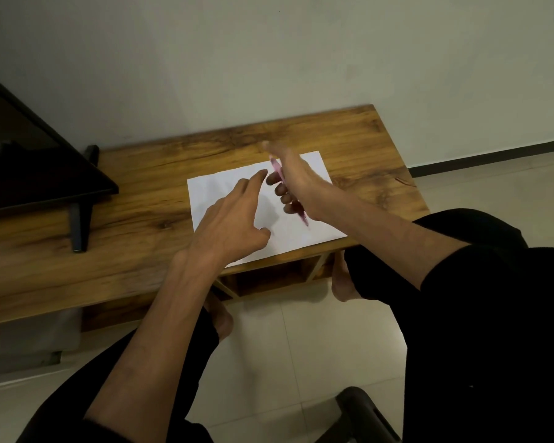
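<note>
A white sheet of paper [314, 225] lies on a low wooden table [141, 199], near its front edge. My right hand [293, 183] hovers over the sheet, palm turned left, its fingers curled round a pink pen [277, 169] that runs from near the thumb down past the heel of the hand. My left hand [231, 222] reaches over the left part of the paper with fingers stretched out, the fingertips close to my right hand's fingers. Both hands are motion-blurred.
A black screen [29, 161] on a stand [80, 225] sits at the table's left. The wall runs right behind the table. My knees in black trousers and bare feet [341, 282] are at the table's front edge, over a tiled floor. A dark chair part [365, 414] shows at bottom right.
</note>
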